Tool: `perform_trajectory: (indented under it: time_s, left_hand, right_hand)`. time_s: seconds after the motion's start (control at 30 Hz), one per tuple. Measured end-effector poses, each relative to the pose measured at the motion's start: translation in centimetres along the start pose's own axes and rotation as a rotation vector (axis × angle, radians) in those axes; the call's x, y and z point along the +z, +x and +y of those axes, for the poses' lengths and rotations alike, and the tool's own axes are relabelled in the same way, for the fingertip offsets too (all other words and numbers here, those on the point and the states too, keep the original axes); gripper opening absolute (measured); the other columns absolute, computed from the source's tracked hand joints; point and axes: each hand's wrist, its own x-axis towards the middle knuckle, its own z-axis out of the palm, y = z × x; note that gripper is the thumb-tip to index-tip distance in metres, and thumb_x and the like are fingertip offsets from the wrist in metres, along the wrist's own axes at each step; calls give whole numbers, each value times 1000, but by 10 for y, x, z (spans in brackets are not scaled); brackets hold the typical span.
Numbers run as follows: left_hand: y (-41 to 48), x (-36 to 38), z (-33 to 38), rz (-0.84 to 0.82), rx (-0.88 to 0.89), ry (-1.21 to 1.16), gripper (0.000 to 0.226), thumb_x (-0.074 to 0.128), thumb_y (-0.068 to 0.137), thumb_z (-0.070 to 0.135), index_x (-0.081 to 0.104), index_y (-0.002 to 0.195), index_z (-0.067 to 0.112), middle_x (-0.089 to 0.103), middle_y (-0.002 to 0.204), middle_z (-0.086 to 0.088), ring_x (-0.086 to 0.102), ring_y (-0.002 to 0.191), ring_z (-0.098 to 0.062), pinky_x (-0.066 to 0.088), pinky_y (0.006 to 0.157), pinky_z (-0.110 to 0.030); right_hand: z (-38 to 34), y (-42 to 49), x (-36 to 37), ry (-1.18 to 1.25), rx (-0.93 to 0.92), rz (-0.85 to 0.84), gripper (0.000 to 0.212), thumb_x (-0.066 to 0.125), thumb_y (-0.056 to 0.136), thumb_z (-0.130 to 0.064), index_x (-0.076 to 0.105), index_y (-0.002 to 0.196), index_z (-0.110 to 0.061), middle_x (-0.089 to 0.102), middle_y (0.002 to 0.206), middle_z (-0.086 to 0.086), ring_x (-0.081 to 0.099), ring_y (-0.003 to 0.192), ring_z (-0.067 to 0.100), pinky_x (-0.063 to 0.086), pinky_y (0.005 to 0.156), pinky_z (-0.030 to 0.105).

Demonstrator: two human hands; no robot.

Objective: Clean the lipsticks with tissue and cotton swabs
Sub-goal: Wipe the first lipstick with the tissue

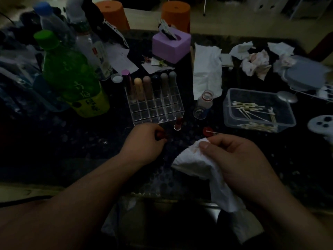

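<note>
White tissue (196, 159) and cotton swab (213, 132) are pinched in the right hand (239, 159) — red lipstick (160, 136) is gripped by the curled left hand (144, 139).

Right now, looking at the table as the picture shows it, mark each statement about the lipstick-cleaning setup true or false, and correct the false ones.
1. The right hand holds a white tissue and a cotton swab. True.
2. The clear plastic tub holds lipsticks. False: it holds cotton swabs.
3. The lipsticks in the clear organiser stand in its back row. True.
4. The large bottle has an orange cap. False: its cap is green.
5. The left hand lies flat and open. False: its fingers curl round a small red item.
</note>
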Motion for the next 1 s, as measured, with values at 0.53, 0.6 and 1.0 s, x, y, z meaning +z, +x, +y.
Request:
perform_trajectory:
  time_s: [0.53,0.6,1.0]
  left_hand:
    - [5,-1,-1,-9,-61,-22,11,74,83,28,71,94,24,64,80,13,60,75,-3,44,62,-18]
    - [4,-1,0,-11,-70,-33,12,75,83,29,71,93,24,64,79,13,60,74,-1,44,62,-17]
    - [-3,-9,17,46,-10,89,53,74,63,71,66,99,33,63,94,14,60,90,-8,55,79,-33]
  right_hand:
    - [0,1,-2,8,23,8,20,66,91,-21,78,77,-24,76,79,-4,73,77,12,54,72,30]
    - [0,2,-2,1,22,5,19,66,91,-21,78,77,-23,76,79,-4,73,77,11,54,72,30]
    - [-1,1,-3,-13,5,13,21,66,91,-20,78,75,-25,76,75,-3,72,72,10,50,67,25]
